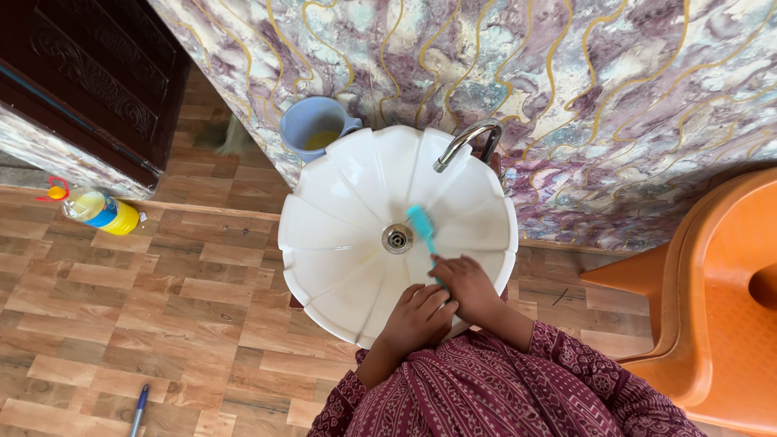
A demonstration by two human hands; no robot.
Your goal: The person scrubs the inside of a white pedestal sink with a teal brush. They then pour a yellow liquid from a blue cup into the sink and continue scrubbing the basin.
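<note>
We grip the teal brush [422, 226] in our right hand [469, 283], bristles beside the drain [397, 238] of the white basin [340, 210]; our left hand [417, 316], fingers curled and holding nothing, steadies the near rim. Short, firm strokes probably work best

Orange chair [720, 299], blue mug [314, 126], yellow bottle [101, 212], pen [139, 407]

Maroon sleeves [558, 348] printed with small pale motifs (stripes across the chest at six o'clock) cover both arms, leaving the bare hands [441, 303] uncovered.
</note>
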